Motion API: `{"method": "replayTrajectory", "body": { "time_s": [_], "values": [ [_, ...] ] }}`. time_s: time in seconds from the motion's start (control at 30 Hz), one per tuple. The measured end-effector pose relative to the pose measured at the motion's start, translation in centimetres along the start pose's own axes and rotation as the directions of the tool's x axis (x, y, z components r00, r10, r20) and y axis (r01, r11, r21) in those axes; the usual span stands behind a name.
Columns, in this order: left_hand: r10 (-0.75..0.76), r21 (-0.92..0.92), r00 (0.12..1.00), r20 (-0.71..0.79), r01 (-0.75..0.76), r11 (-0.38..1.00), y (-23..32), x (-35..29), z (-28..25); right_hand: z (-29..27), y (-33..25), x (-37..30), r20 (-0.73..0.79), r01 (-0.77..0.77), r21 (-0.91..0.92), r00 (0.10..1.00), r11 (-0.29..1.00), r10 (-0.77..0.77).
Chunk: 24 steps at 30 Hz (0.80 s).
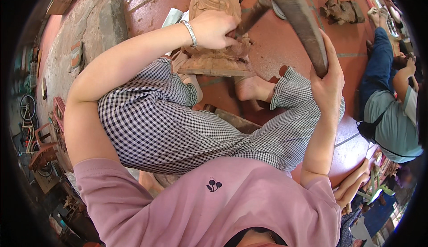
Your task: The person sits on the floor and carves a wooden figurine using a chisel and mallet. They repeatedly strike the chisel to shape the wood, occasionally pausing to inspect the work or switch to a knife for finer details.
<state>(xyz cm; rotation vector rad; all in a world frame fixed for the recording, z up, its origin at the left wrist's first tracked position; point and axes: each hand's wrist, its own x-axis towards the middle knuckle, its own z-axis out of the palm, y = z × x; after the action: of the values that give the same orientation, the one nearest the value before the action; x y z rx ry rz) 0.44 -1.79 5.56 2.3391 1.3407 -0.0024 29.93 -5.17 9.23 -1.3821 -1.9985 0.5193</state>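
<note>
At upper centre, the statue (213,1) is apparently being carved: a tool (255,17) is being gripped by the left fingers (230,23), a mallet (306,26) by the right fingers (329,51); steady aim is next being called for.

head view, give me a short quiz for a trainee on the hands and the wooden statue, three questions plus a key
1. Which hand grips the curved wooden mallet: a) left; b) right; c) neither?
2. True or false: a silvery bracelet is on the wrist of the left hand.
3. Fill in: the floor around the wooden statue is mainly ____ in colour.

Key: 1. b, the right hand. 2. True. 3. Reddish.
</note>
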Motion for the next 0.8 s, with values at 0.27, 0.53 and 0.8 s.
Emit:
{"method": "replayTrajectory", "body": {
  "time_s": [0.27, 0.53, 0.8],
  "values": [
    [-0.025, -0.117, 0.997, 0.070, 0.033, 0.993, -1.4, 0.7, 0.1, 0.0, 1.4, -0.7, -0.043, -0.185, 0.343, 0.976, 0.921, 0.213],
    [-0.021, -0.194, 1.000, -0.014, 0.017, 0.981, -1.2, 0.5, 0.3, -0.4, 2.2, -0.6, -0.044, -0.238, 0.386, 0.960, 0.891, 0.275],
    [-0.040, -0.149, 0.998, 0.047, 0.047, 0.988, -1.1, 0.5, 0.3, 0.1, 2.4, -0.9, -0.047, -0.249, 0.436, 0.953, 0.865, 0.298]
  ]
}}
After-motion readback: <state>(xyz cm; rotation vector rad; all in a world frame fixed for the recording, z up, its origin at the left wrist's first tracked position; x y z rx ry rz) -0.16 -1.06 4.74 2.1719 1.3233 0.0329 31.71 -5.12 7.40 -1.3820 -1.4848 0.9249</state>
